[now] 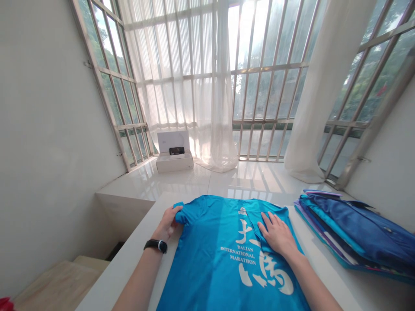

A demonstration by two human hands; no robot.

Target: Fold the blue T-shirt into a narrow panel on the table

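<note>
Blue marathon shirt point(220, 259) is lying on the counter point(129, 259), the left hand point(168, 224) pinching its sleeve taut while the right hand point(275, 235) is pressing open-palmed, flattening the fabric.

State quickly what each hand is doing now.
Left hand: closed, pinching the blue shirt sleeve.
Right hand: open, flat on the shirt.

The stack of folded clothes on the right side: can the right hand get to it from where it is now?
Probably yes. The right hand lies flat on the blue shirt, and only bare table separates it from the stack of folded clothes. Nothing stands between them.
</note>
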